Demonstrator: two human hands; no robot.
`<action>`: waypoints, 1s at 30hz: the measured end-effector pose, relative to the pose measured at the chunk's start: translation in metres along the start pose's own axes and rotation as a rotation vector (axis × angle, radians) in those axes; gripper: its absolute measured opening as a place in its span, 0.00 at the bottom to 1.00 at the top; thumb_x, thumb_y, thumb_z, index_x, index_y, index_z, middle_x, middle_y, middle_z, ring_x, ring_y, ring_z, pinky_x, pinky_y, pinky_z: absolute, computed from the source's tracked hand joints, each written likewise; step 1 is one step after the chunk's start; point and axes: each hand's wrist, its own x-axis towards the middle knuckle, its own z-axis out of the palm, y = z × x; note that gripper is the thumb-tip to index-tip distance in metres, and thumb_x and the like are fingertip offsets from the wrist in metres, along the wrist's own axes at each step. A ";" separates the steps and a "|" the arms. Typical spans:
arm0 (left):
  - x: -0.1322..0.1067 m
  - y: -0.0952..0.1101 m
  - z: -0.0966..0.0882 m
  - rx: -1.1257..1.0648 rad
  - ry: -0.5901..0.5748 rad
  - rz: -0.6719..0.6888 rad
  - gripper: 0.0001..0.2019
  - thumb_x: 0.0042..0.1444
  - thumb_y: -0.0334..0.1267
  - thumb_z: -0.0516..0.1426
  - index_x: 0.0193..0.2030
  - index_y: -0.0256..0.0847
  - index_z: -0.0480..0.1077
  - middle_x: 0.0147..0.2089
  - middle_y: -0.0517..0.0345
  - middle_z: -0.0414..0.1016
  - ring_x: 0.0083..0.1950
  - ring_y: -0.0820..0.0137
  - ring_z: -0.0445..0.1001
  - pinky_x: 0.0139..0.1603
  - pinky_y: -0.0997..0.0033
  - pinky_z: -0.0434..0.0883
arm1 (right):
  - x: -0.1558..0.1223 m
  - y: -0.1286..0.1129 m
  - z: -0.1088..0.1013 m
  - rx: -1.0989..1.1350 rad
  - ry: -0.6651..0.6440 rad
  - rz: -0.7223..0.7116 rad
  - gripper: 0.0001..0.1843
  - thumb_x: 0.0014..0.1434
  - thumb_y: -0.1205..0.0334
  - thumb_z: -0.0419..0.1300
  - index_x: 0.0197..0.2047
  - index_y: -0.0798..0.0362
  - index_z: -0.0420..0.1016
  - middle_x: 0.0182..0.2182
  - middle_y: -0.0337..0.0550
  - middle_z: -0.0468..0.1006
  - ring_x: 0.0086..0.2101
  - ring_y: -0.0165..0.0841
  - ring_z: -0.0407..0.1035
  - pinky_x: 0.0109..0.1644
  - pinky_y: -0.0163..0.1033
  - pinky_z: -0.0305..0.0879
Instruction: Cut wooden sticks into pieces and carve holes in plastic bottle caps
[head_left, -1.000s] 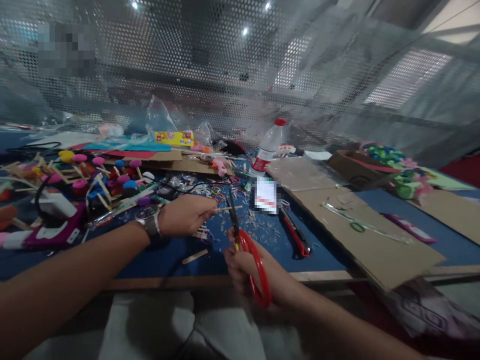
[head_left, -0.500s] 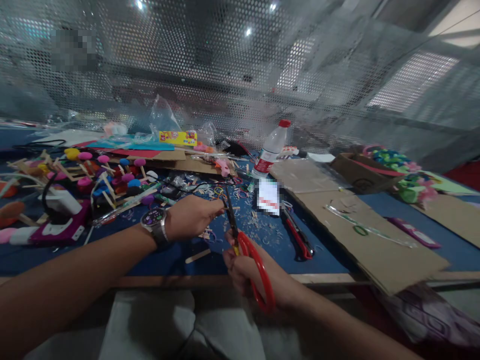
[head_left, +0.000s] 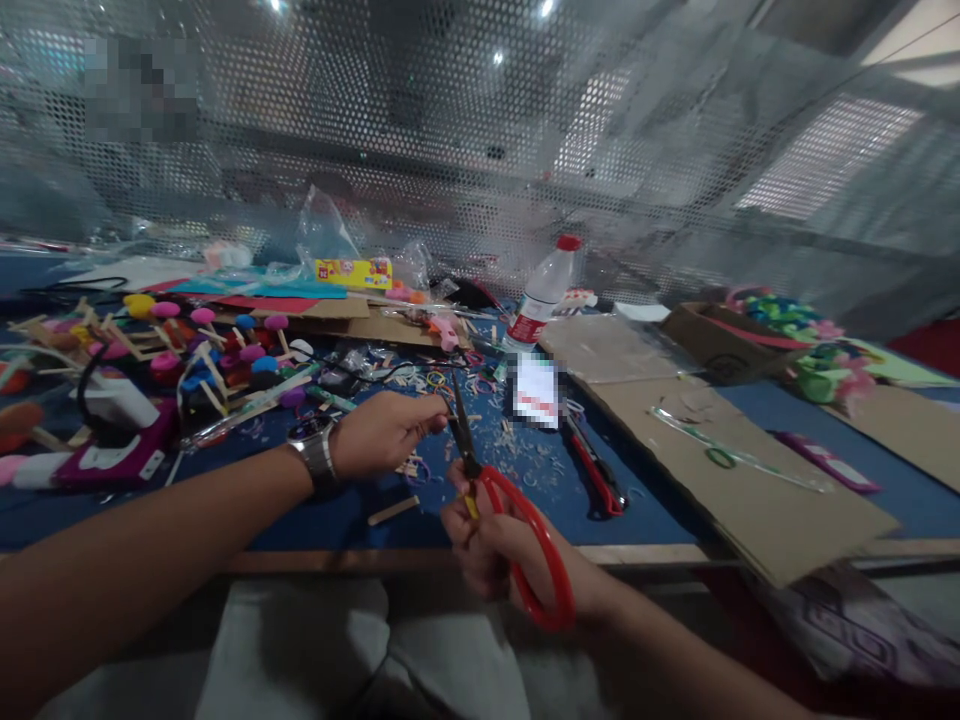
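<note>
Dim scene; white light spots [head_left: 498, 58] on perforated screen [head_left: 420, 165]; bright pixelated patch [head_left: 535, 390]; outer edges stretched, soft.

Against a second ago, the left hand [head_left: 384, 432] has come farther right in the frame, its fingertips now right up at the scissor blades [head_left: 465, 440] near the centre. The pale stick [head_left: 472, 417], which then showed a clear length between fingers and blades, now shows only a short piece there. The red handle loop [head_left: 559, 575] has swung out toward the lower right, standing wider from the right hand [head_left: 491, 545], and the blades have spread slightly. The watch [head_left: 311, 440], left of centre, has turned: its face, lit half a second ago, is now darker and seen more edge-on.
</note>
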 end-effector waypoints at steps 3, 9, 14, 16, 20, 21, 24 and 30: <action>0.000 0.001 0.001 -0.008 0.019 -0.010 0.18 0.71 0.45 0.40 0.32 0.43 0.61 0.25 0.61 0.68 0.24 0.70 0.64 0.29 0.71 0.57 | 0.001 0.002 -0.003 0.055 -0.079 -0.006 0.25 0.44 0.67 0.63 0.39 0.44 0.51 0.23 0.21 0.62 0.16 0.18 0.42 0.20 0.28 0.43; -0.001 0.002 0.003 -0.008 0.054 -0.034 0.17 0.70 0.44 0.42 0.32 0.43 0.62 0.24 0.61 0.67 0.25 0.69 0.65 0.28 0.70 0.55 | 0.002 0.001 0.003 0.023 0.006 -0.032 0.25 0.45 0.62 0.67 0.39 0.45 0.54 0.21 0.22 0.61 0.16 0.19 0.46 0.19 0.27 0.43; -0.002 0.000 0.003 -0.021 0.110 -0.081 0.14 0.69 0.42 0.45 0.33 0.42 0.64 0.25 0.61 0.69 0.25 0.70 0.66 0.28 0.71 0.56 | -0.002 -0.004 0.014 -0.086 0.150 -0.026 0.30 0.44 0.55 0.73 0.44 0.45 0.59 0.21 0.23 0.61 0.16 0.19 0.45 0.18 0.28 0.41; -0.001 -0.002 0.001 -0.036 0.164 -0.117 0.14 0.69 0.41 0.45 0.34 0.42 0.65 0.27 0.60 0.71 0.27 0.70 0.68 0.30 0.71 0.58 | -0.006 -0.006 0.014 -0.125 0.136 -0.019 0.31 0.44 0.52 0.74 0.45 0.45 0.61 0.21 0.23 0.60 0.17 0.19 0.45 0.18 0.28 0.42; -0.001 -0.009 -0.003 -0.086 0.291 -0.195 0.15 0.69 0.40 0.45 0.33 0.40 0.66 0.26 0.61 0.68 0.27 0.71 0.66 0.31 0.72 0.60 | -0.013 -0.015 0.003 -0.361 0.166 -0.107 0.30 0.48 0.49 0.73 0.48 0.46 0.64 0.26 0.28 0.63 0.20 0.23 0.52 0.23 0.32 0.49; -0.001 -0.011 -0.003 -0.101 0.318 -0.213 0.15 0.69 0.40 0.45 0.34 0.40 0.66 0.25 0.62 0.65 0.26 0.72 0.64 0.30 0.72 0.59 | -0.014 -0.019 -0.001 -0.501 0.196 -0.142 0.28 0.50 0.49 0.71 0.48 0.46 0.65 0.26 0.30 0.63 0.22 0.25 0.54 0.25 0.33 0.52; -0.001 -0.013 -0.004 -0.151 0.368 -0.248 0.16 0.70 0.40 0.43 0.37 0.39 0.67 0.22 0.65 0.60 0.23 0.72 0.61 0.28 0.72 0.58 | -0.014 -0.034 -0.016 -1.098 0.346 -0.198 0.20 0.55 0.56 0.66 0.48 0.49 0.67 0.23 0.33 0.66 0.24 0.31 0.60 0.29 0.36 0.53; -0.002 -0.010 -0.005 -0.215 0.347 -0.228 0.11 0.67 0.36 0.46 0.37 0.39 0.68 0.24 0.64 0.62 0.25 0.73 0.61 0.29 0.72 0.59 | -0.010 -0.051 -0.033 -1.684 0.605 -0.171 0.26 0.55 0.66 0.58 0.58 0.51 0.67 0.22 0.39 0.74 0.25 0.39 0.71 0.29 0.37 0.52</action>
